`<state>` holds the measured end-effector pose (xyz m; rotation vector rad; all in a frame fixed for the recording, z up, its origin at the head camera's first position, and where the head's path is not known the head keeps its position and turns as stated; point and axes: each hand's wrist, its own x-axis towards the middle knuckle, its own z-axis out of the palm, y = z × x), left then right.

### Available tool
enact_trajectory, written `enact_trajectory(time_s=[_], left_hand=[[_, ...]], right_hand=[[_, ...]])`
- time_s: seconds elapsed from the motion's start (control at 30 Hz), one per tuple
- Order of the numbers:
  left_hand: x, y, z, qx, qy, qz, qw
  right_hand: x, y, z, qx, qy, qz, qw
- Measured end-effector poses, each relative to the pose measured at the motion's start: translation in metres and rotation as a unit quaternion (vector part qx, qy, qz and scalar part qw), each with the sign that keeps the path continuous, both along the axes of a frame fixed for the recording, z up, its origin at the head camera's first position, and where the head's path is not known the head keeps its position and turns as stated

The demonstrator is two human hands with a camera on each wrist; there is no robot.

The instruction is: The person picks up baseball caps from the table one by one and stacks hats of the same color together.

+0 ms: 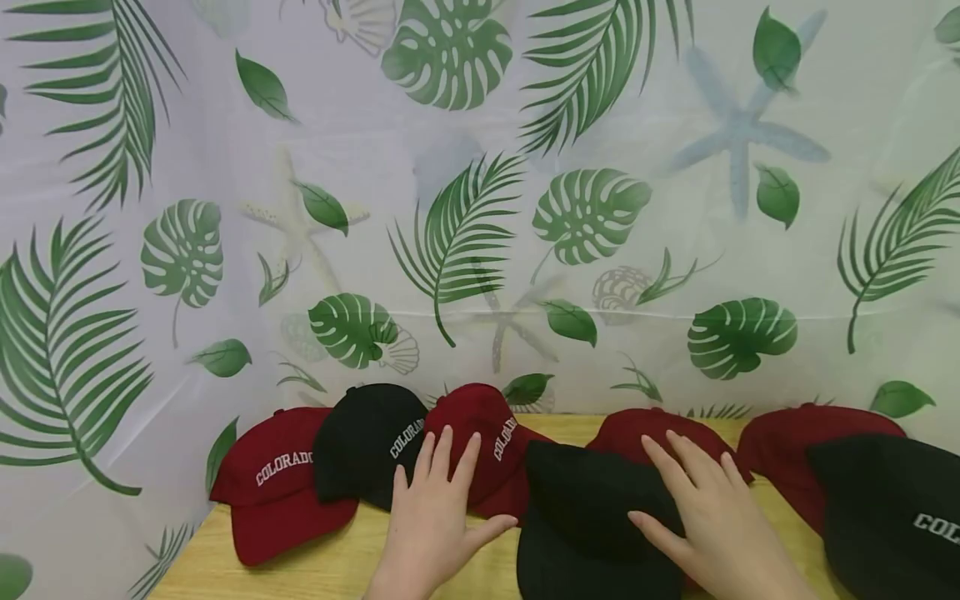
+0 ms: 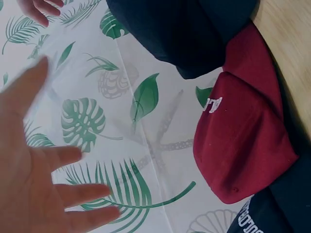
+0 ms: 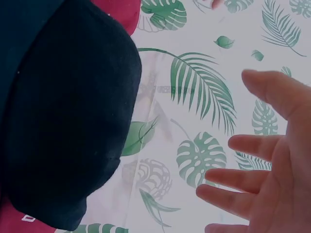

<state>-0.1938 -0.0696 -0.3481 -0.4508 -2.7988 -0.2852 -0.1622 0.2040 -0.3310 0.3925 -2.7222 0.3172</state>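
Hands: we see both flat, fingers spread, gripping nothing.
Left hand (image 1: 435, 508): lower centre, over red cap (image 1: 487, 446).
Right hand (image 1: 705, 517): lower right, on black cap (image 1: 592, 517).

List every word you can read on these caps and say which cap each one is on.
"COLORADO": white letters on the leftmost red cap.
"COLORA", the rest hidden: on the black cap beside it.
"COLOR", the end covered: on the red cap under the left hand.
"COL", cut by the frame edge: on the far-right black cap.
Wrist-view lettering is too blurred to read.
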Motion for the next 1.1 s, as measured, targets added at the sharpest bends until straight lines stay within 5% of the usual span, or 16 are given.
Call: enact_trajectory(time_s=[0.13,0.43,0.8,1.1], left_hand=[[0.002,0.000,0.003,-0.019,0.001,-0.006,0.9998],[0.006,0.000,0.003,-0.016,0.108,-0.005,0.9940],[0.005,0.003,0.000,0.052,0.025,-0.028,0.9979],[-0.002,0.009,-0.011,0.103,-0.037,-0.068,0.9917]], right_hand=[[0.002,-0.003,0.004,-0.007,0.027,0.007,1.000],[0.010,-0.008,0.005,-0.012,0.082,0.001,0.997],[0.013,0.002,-0.007,-0.027,0.118,0.000,0.993],[0.011,0.026,-0.021,-0.055,0.002,-0.048,0.997]])
